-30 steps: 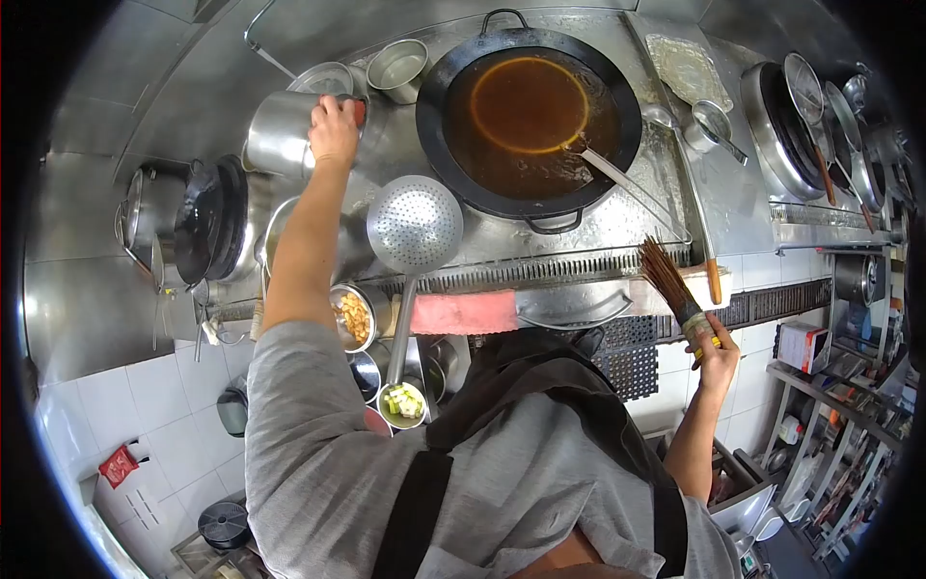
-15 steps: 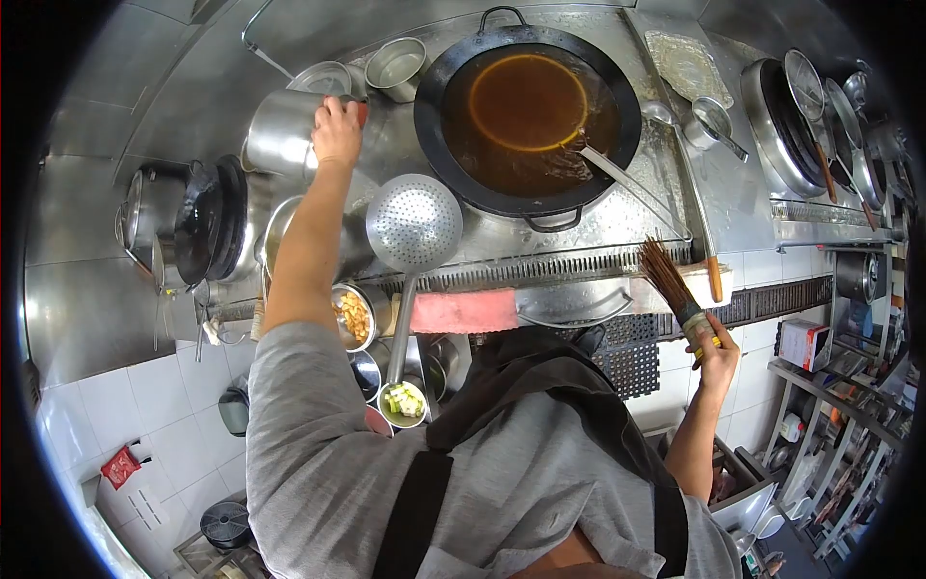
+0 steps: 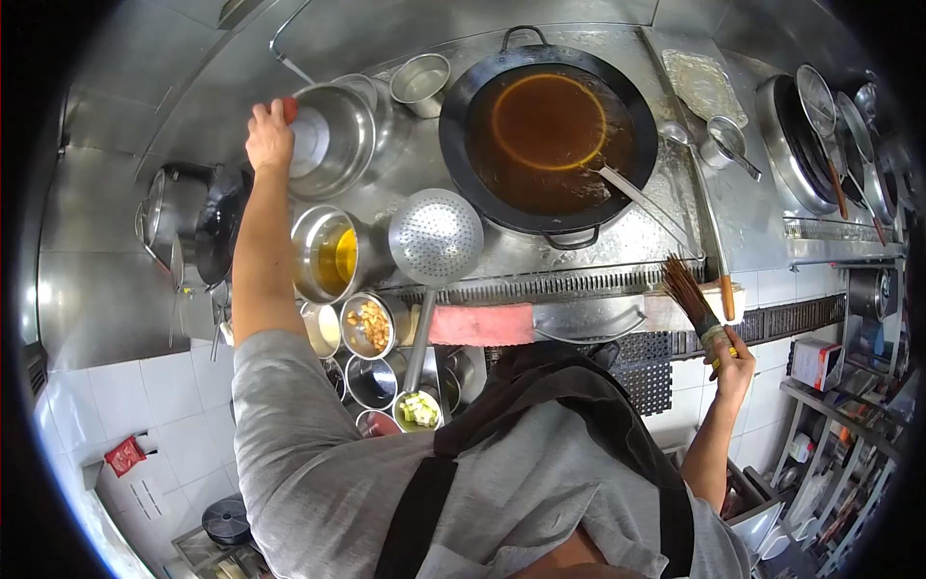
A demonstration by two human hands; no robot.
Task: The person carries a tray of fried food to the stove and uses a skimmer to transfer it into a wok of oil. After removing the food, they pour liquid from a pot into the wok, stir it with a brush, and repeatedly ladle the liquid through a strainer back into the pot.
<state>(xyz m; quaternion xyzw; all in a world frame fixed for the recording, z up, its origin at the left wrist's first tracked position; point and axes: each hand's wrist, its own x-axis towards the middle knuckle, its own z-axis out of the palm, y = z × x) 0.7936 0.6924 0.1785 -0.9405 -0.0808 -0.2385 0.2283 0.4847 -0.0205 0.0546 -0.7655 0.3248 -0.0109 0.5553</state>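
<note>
My left hand [image 3: 268,137] is closed at the left side of a shiny metal pot [image 3: 359,145], round a small red part beside its rim. The pot's opening and inner wall face me; how the red part joins it is hidden. A bamboo wok brush [image 3: 696,307] is gripped in my right hand [image 3: 730,369], its bristles pointing up and left over the stove's front edge. The large black wok [image 3: 455,135] holds dark brown liquid, with a metal ladle's handle [image 3: 641,203] leaning out. A pot of yellow liquid [image 3: 301,253] stands below my left hand.
A perforated skimmer [image 3: 436,236] lies left of the wok, its handle reaching a bowl of chopped green pieces [image 3: 419,409]. Brown cubes [image 3: 371,323] fill another container. A pink cloth [image 3: 482,325] lies along the front edge. A wooden-handled tool [image 3: 725,289] lies at right.
My left hand has moved left with the red part, and the pot shows its inside instead of its outer wall. The view has shifted slightly. My right hand still grips the wok brush.
</note>
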